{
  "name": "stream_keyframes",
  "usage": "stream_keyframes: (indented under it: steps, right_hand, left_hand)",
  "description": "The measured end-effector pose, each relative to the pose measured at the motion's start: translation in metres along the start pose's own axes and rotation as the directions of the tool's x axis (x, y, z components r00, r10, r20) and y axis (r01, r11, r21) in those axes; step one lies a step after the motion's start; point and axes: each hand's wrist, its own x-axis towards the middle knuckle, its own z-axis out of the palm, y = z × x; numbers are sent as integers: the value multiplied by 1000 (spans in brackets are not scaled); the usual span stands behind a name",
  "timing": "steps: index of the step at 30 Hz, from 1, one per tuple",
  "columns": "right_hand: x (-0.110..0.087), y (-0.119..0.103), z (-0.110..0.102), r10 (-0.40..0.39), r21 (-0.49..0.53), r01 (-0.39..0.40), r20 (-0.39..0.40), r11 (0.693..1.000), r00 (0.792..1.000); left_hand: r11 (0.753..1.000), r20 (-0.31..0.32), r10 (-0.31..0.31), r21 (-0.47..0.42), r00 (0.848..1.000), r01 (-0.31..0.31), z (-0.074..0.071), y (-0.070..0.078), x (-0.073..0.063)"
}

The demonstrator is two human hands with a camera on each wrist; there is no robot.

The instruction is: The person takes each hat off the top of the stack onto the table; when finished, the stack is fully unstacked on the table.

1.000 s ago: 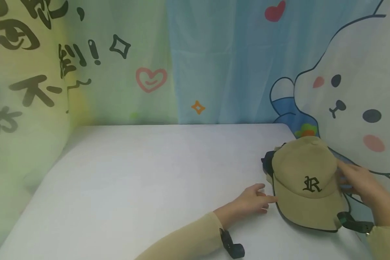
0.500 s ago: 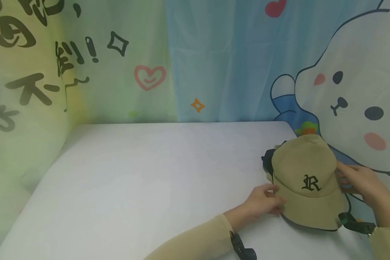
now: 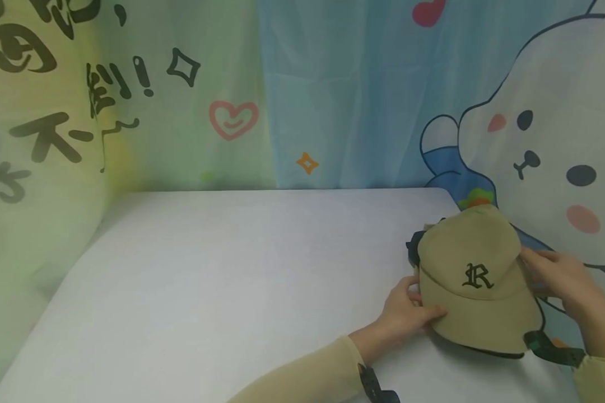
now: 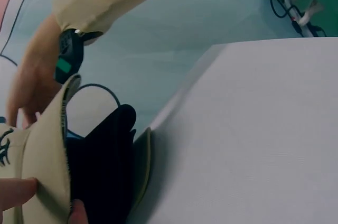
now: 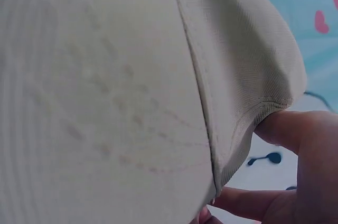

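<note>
A khaki baseball cap with a dark letter R on its front lies on top of a stack at the table's right side. My left hand pinches the left edge of its brim, thumb on top and a fingertip underneath, as the left wrist view shows. At the cap's right side, my right hand holds the edge, its thumb against the crown's lower border and other fingers partly hidden. Below sits a dark navy cap, with another brim under it.
The white table stretches to the left of the caps. A printed curtain hangs behind it and along both sides. The stack stands near the table's right edge. A metal frame with cables shows beyond the table.
My left hand has moved right and taken hold of the khaki cap's brim. The cap has risen slightly and shifted a little left. My right hand stays at the cap's right side.
</note>
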Motion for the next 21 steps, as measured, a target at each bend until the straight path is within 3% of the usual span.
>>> stream_keyframes:
  steps: [4, 8, 12, 16, 21]
  right_hand:
    - [-7, -17, 1, -68, 23, 68, -3, 997, 998]
    - [-14, -39, 9, -161, 80, 160, 2, 984, 987]
    - [-17, -65, 29, -247, 162, 248, -24, 955, 969]
    - [-15, -92, 59, -342, 224, 347, -60, 911, 938]
    - [-12, -124, 101, -384, 354, 379, -61, 855, 921]
  left_hand:
    - [998, -24, 49, 38, 998, -48, -11, 1, -3]
    - [996, -9, 87, 13, 996, -86, -38, 2, -8]
    - [992, -5, 126, -17, 992, -126, -80, 7, -14]
    - [984, -36, 178, 0, 983, -178, -128, 15, -24]
    - [975, -76, 221, 26, 972, -220, -182, 20, -40]
